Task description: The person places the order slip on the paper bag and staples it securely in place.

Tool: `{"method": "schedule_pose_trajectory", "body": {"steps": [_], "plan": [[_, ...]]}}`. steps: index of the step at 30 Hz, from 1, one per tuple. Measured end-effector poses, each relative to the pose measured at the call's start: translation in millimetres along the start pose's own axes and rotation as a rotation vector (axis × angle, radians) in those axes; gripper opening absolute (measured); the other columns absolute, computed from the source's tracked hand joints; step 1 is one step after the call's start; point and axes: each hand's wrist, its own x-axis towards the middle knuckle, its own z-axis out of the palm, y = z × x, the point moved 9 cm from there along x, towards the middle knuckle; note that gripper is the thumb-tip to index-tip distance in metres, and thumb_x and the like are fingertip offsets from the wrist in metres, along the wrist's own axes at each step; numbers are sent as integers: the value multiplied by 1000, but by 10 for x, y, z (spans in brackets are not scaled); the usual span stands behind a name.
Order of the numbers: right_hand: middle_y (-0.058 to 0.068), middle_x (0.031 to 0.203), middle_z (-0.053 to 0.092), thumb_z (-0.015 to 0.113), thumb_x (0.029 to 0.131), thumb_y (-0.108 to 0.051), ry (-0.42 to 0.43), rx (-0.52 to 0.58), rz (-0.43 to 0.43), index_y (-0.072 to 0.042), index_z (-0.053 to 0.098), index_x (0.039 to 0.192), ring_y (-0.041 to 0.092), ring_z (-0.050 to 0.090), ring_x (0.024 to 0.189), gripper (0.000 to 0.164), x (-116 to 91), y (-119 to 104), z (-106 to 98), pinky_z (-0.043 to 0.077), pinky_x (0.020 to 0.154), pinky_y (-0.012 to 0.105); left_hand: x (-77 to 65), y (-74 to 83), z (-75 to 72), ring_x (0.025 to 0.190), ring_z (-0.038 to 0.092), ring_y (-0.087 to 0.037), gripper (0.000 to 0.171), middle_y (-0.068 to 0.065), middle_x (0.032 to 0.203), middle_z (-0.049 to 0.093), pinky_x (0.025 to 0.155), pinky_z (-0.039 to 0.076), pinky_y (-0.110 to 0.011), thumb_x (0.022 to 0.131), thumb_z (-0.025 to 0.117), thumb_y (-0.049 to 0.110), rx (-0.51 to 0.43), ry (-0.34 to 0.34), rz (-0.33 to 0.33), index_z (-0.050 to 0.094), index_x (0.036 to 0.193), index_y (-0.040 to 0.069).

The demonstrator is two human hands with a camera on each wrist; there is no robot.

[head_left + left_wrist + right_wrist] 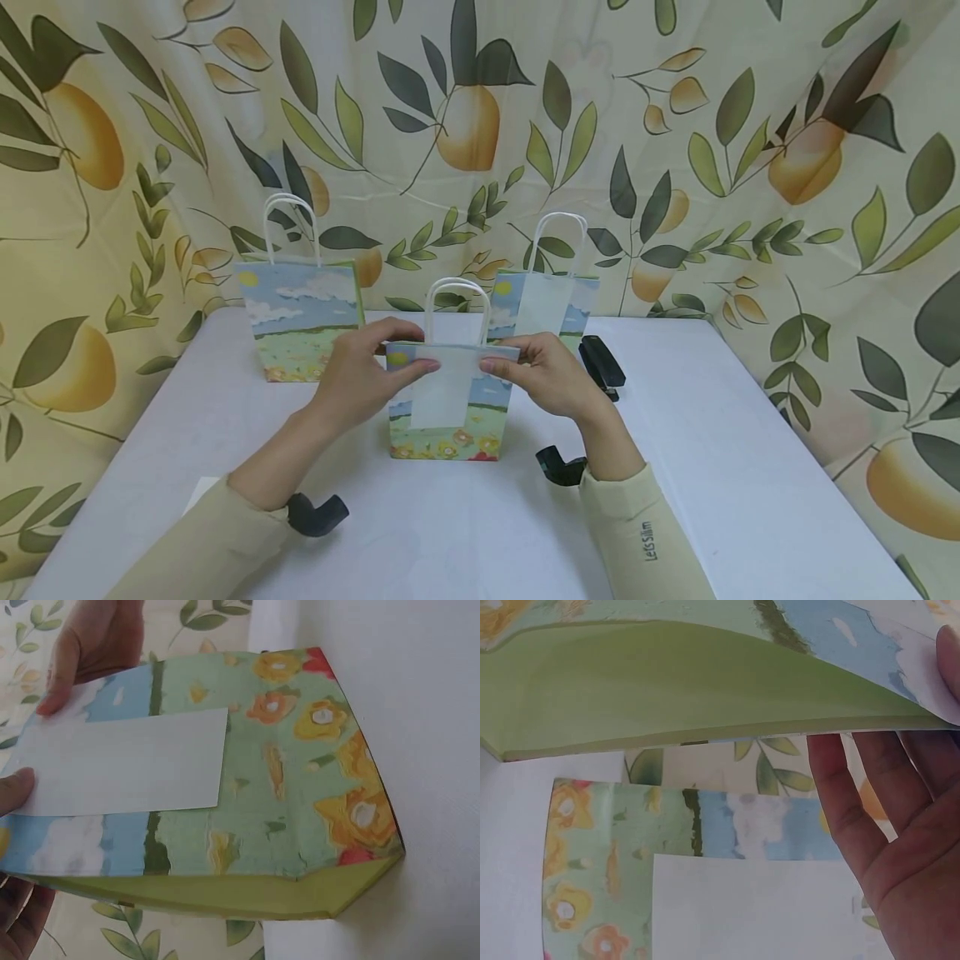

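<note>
At the white bench [450, 533], a flower-printed paper gift bag [489, 412], its front bearing a white card [441, 392], is pinched upright along its top edge by the left hand [358, 367] and right hand [553, 375], with a black stapler [602, 367] and two similar bags [303, 304] placed beyond.

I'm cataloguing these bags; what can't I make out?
Head view: inside the front white-handled, landscape-printed paper bag, hidden by its own front.
Head view: lower right corner of the similar back left bag, behind the left hand.
Head view: extent of the lower left white sheet, behind the beige sleeve.
Right wrist view: wrist of the right hand, cut off by edge.
</note>
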Motion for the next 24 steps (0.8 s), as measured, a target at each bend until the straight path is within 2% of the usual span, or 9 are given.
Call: {"method": "schedule_pose_trajectory", "body": {"steps": [7,14,20,24], "plan": [[10,128,74,71,99,-15,-10,6,-6,-5,75,124,21,71,110,28,-10,-16,11,58,97,46,35,49,71,95,74,-13,32,2,103,80,76,57,-25,80,91,18,-53,-2,10,75,107,13],[9,125,75,71,99,-15,-1,1,-54,-6,76,123,19,72,110,25,-2,-54,22,60,94,39,51,62,106,72,66,-8,21,0,91,80,57,48,-23,81,90,17,-61,-4,-7,75,96,12],[6,121,77,70,100,-16,33,-21,-98,-7,77,120,16,73,106,23,2,-86,24,61,90,33,54,19,110,74,67,-9,21,1,92,79,58,50,-24,80,91,17,-105,-12,-28,76,95,13],[7,119,77,69,100,-15,49,-32,-103,-7,78,118,16,72,104,21,-5,-90,15,61,89,32,59,-105,167,87,69,-10,23,2,96,78,71,56,-26,81,91,20,-218,-66,-97,77,98,16]]}}
